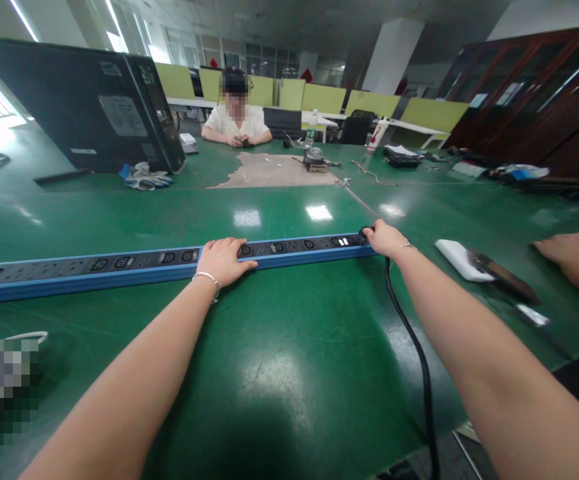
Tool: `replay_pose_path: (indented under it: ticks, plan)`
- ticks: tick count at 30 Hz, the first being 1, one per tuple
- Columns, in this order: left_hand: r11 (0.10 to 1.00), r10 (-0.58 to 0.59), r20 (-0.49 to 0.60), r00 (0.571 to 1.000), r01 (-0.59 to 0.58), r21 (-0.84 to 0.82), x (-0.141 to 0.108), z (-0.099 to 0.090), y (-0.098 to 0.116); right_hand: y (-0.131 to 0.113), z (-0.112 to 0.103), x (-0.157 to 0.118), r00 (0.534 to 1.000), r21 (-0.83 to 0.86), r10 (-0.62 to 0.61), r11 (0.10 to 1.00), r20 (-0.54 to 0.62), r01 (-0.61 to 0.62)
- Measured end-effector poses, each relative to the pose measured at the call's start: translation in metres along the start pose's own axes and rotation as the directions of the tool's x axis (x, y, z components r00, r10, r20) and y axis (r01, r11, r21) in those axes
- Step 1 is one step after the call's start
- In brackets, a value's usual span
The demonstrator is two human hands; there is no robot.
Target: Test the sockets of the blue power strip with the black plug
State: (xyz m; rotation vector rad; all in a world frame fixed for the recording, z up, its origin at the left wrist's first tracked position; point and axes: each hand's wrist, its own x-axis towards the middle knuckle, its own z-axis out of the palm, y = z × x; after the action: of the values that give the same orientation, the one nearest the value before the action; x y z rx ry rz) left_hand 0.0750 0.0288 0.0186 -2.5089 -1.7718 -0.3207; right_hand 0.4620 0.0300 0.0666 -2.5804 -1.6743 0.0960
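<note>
Long blue power strip (169,270) lies flat across the green table (289,320), running from the left edge of view to the right hand (387,237); socket face up. Left hand (224,260) clamped across the strip near its visible middle, thumb along the near side, fingers over the top; right hand closed round a black connector (365,232) at the strip's right end; a black cable (419,350) runs down from under that hand and past the near table edge.

Progress, as judged: strip laid out and steadied, connector brought to its end; whether the connector is fully seated, or even parts from the strip, I cannot fairly tell, as the fingers cover the join; the sockets in sight carry no plugs; both hands are on the work, so this part looks unfinished.

Around: white box (457,260) right of the strip; beyond it another person's hand (569,253) at the right edge; gloves (145,177) beside a black computer case (119,110); a person in white (236,127) sits across the table.
</note>
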Motion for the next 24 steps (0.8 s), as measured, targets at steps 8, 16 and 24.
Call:
replay_pose_path:
  ticks: [8,16,24]
  plan:
    - [1.000,-0.004,-0.009,1.000,0.004,-0.003,0.000,0.001,0.000,0.000,0.011,-0.001,1.000,0.014,0.015,1.000,0.021,-0.015]
    - [1.000,0.000,-0.020,1.000,0.000,-0.004,0.001,0.002,-0.001,-0.002,0.021,-0.004,1.000,0.020,0.005,1.000,-0.008,-0.005]
    - [1.000,-0.010,-0.007,1.000,0.010,-0.004,0.001,0.002,0.000,0.011,-0.027,0.006,0.982,0.123,0.048,0.992,-0.182,-0.026]
